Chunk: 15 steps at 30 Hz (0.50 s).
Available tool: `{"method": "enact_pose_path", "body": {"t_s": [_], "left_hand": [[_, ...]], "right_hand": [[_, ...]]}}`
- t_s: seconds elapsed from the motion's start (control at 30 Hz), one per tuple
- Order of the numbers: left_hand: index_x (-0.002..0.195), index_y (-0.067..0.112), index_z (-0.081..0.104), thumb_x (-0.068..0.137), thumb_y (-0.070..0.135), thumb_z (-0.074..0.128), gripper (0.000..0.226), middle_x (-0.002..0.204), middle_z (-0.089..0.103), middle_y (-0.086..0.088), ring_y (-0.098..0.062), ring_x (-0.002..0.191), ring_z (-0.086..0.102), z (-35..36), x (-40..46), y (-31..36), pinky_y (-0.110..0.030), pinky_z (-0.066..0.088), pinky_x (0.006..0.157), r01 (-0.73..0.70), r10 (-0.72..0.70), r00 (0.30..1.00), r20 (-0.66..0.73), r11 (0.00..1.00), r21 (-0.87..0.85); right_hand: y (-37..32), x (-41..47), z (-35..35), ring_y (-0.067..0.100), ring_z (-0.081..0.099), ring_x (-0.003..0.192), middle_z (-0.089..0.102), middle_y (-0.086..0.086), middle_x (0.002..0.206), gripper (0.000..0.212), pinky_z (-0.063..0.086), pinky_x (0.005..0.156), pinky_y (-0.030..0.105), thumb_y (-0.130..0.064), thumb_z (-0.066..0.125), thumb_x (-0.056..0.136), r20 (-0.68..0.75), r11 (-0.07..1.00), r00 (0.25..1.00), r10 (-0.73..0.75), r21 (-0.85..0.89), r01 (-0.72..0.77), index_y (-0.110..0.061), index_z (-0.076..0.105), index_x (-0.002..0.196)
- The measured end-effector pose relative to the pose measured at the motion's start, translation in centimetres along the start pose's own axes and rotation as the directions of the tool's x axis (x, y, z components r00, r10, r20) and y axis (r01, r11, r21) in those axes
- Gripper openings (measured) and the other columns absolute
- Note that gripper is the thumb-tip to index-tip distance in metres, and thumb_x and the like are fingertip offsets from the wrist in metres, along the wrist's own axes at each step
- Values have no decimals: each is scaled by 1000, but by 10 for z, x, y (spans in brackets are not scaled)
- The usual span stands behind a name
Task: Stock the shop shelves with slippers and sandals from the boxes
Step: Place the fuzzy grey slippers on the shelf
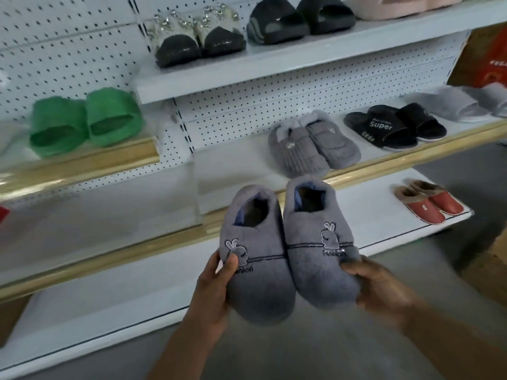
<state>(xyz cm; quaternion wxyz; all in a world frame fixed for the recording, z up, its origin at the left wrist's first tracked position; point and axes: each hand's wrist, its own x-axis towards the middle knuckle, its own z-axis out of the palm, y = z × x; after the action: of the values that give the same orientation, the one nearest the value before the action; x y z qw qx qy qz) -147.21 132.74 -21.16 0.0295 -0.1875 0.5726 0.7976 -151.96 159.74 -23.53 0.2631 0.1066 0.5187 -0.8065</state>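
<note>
I hold a pair of fluffy grey-blue slippers with rabbit embroidery in front of the shelves, toes toward me. My left hand (215, 294) grips the left slipper (255, 256) at its toe, thumb on top. My right hand (381, 289) grips the toe of the right slipper (315, 242). The two slippers sit side by side, touching, above the bottom shelf (137, 305). The middle shelf (236, 171) lies just behind them.
The middle shelf carries grey slippers (312, 144), black "Super" slides (392, 127) and light grey slides (452, 105). Green slippers (85, 122) sit at the left. Red slippers (428, 201) rest on the bottom shelf. Black slides (299, 17) and jewelled ones (197, 37) fill the top shelf. A cardboard box (488, 58) stands right.
</note>
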Motion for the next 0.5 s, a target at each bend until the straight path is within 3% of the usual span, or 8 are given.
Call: {"method": "enact_pose_path", "body": {"t_s": [0.03, 0.1, 0.27, 0.4, 0.5], "left_hand": [[125, 26, 61, 81, 31, 64, 44, 120, 70, -3, -28, 109, 67, -15, 6, 9, -54, 51, 94, 8, -8, 1000, -8, 1000, 0], [124, 29, 61, 81, 34, 64, 44, 120, 70, -2, -28, 108, 67, -44, 21, 24, -51, 54, 86, 17, -17, 1000, -17, 1000, -4], [126, 25, 61, 84, 29, 63, 42, 120, 70, -4, -27, 107, 68, -89, 56, 53, -41, 57, 78, 14, -14, 1000, -10, 999, -40], [128, 22, 60, 89, 25, 61, 39, 119, 70, -4, -26, 105, 68, -116, 101, 68, -36, 58, 71, -12, 10, 1000, -29, 996, -86], [129, 20, 58, 94, 25, 59, 35, 119, 70, -5, -28, 105, 68, -123, 141, 72, -40, 59, 73, -6, 1, 999, -48, 995, -97]], "right_hand": [[1, 9, 18, 30, 71, 86, 71, 18, 106, 93, 56, 67, 31, -22, 85, 29, 5, 1000, 1000, -6, -1, 6, -1, 62, 116], [5, 29, 47, 34, 66, 104, 67, 16, 118, 91, 52, 81, 38, -27, 84, 40, 27, 1000, 1000, -1, 7, 0, -6, 59, 125], [4, 73, 99, 32, 58, 120, 63, 8, 129, 58, 45, 101, 49, -22, 66, 76, 52, 998, 998, -21, 57, 18, -18, 55, 132], [-12, 123, 136, 26, 60, 117, 65, 4, 126, 42, 50, 91, 42, -23, 55, 89, -50, 998, 997, -51, 40, 53, -18, 55, 131], [-27, 161, 158, 22, 65, 103, 68, 2, 118, 33, 53, 79, 39, -27, 54, 93, -158, 996, 984, -79, 22, 83, -18, 58, 125]]}}
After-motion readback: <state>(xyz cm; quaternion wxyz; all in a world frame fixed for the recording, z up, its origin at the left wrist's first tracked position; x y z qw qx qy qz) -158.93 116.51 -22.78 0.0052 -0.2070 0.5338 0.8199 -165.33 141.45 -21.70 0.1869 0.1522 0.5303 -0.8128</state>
